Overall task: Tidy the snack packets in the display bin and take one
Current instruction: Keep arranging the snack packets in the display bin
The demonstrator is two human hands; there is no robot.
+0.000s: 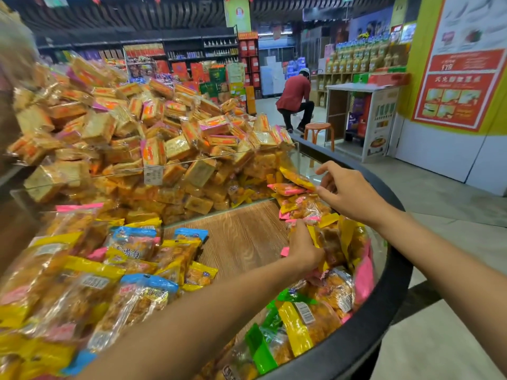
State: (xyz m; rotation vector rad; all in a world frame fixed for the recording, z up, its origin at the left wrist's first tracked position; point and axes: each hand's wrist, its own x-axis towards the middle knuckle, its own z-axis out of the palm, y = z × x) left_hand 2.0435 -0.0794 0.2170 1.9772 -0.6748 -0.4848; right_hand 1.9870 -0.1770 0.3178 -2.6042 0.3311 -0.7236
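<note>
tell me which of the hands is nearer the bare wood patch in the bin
Left. The left hand grips packets right at the right edge of the bare wood patch. The right hand is farther to the right, pinching a yellow packet by the glass divider.

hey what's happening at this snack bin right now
A person is reaching with both hands into a display bin of snack packets in a shop. The left hand grips a yellow-edged packet in the pile along the bin's right wall. The right hand pinches the edge of a packet at the top of that pile, near the glass divider. A patch of the bin's wooden floor shows bare between the piles. No packet has been taken out yet.
</note>
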